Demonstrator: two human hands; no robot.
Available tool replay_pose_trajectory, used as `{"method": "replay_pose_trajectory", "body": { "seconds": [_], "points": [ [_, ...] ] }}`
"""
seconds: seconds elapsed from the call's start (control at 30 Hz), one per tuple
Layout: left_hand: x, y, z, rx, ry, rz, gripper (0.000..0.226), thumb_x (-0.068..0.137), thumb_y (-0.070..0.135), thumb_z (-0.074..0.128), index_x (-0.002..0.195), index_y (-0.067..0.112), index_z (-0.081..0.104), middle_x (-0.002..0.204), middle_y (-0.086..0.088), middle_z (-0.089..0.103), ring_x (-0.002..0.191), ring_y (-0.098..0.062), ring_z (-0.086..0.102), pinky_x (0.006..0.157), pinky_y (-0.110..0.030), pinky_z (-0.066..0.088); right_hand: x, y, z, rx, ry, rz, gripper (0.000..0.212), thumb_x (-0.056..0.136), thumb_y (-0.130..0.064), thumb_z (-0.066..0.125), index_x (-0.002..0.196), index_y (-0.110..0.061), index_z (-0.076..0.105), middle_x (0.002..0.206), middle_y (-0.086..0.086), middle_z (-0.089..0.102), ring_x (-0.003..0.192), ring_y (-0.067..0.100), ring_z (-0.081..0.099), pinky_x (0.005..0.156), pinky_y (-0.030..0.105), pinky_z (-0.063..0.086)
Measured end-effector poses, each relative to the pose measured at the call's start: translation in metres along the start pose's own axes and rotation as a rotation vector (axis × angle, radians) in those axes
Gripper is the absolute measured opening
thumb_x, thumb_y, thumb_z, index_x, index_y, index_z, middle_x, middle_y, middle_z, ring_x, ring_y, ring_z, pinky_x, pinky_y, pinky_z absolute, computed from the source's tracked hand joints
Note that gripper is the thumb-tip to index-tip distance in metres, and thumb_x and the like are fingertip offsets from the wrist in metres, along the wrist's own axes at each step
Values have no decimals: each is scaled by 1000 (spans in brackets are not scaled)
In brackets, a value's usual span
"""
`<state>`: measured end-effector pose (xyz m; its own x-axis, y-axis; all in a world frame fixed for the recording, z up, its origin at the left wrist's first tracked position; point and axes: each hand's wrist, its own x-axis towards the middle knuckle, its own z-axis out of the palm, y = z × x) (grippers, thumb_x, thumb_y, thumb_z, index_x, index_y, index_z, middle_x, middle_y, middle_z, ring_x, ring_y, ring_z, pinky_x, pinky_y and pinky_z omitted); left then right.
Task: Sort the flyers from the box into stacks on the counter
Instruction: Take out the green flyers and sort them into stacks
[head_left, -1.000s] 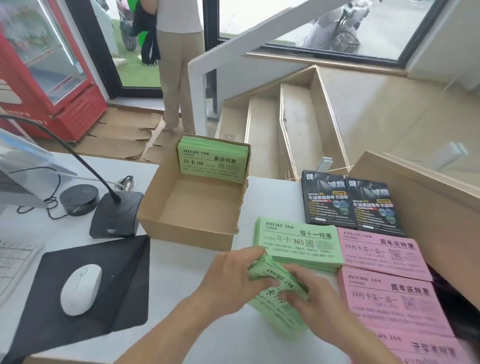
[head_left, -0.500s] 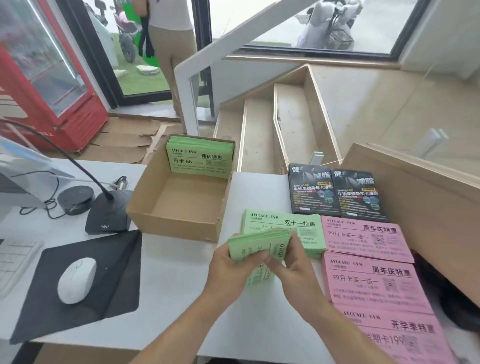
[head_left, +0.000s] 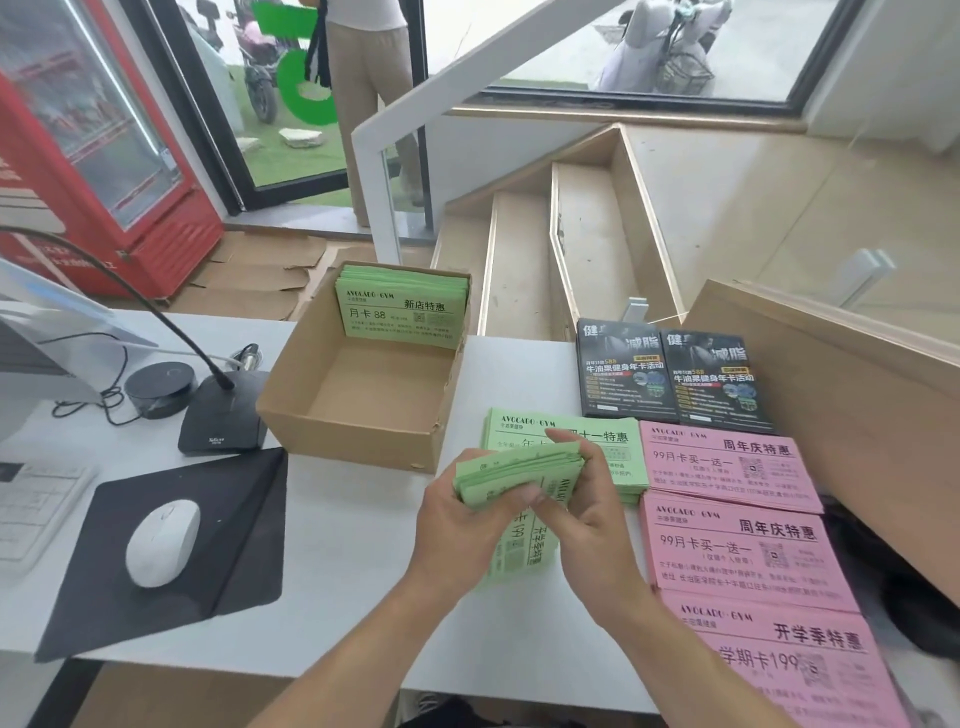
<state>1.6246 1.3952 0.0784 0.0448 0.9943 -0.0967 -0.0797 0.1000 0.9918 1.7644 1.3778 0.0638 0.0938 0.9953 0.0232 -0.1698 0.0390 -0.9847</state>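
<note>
Both hands, left hand (head_left: 457, 525) and right hand (head_left: 587, 525), grip a slightly fanned bundle of light green printed paper flyers (head_left: 519, 470) above the white counter (head_left: 353, 561), just before the open brown cardboard box (head_left: 358, 400), beside pink flyer stacks (head_left: 737, 551).

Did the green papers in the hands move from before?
Yes. The green bundle in both hands was low and tilted on the counter; now it is lifted, nearer the cardboard box, overlapping the green stack.

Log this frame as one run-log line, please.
left hand + right hand: grip green flyer bundle | box: green flyers remain | counter: green, pink, black stacks
</note>
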Motion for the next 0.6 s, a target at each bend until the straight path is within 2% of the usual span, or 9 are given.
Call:
{"method": "replay_pose_trajectory", "body": {
  "seconds": [0.1,0.27,0.4,0.47,0.53,0.6],
  "points": [
    [1,-2,-2,7,9,-3,35,75,7,87,105,7,69,94,3,78,91,-15,74,74,-20,56,-1,2,-2,15,-11,4,53,88,-4,64,130,-36,56,119,4,65,112,23,61,98,42,53],
    [-2,-4,5,-48,42,-79,24,83,5,79,106,6,73,94,0,79,89,-16,76,69,-18,56,-2,7,-5,-42,-23,24,53,94,3,60,136,-29,50,124,0,65,119,21,61,99,38,52],
    [-2,-7,5,-245,159,-197,22,86,9,76,108,9,73,101,-5,79,94,-22,76,78,-35,60,-9,17,-23,-329,-122,118,48,96,-9,65,136,-33,51,120,-10,69,115,11,64,99,41,54],
    [-2,-12,0,-287,192,-248,26,84,14,78,108,8,72,102,-8,78,94,-27,76,78,-39,60,-13,17,-34,-417,-165,194,49,97,-10,66,135,-38,52,115,-11,73,108,9,69,95,42,57],
    [0,-21,-11,-180,171,-244,30,80,19,82,107,10,73,100,-9,78,95,-30,75,80,-43,60,-10,9,-48,-471,-201,254,56,96,-14,69,137,-47,49,109,-10,73,99,11,73,89,43,60],
    [1,-31,-24,-13,111,-208,25,81,17,84,103,13,72,97,-7,78,93,-30,75,80,-47,61,-2,-2,-62,-624,-270,307,64,93,-23,72,140,-55,42,105,-13,70,92,8,72,84,39,61]
  ]
}}
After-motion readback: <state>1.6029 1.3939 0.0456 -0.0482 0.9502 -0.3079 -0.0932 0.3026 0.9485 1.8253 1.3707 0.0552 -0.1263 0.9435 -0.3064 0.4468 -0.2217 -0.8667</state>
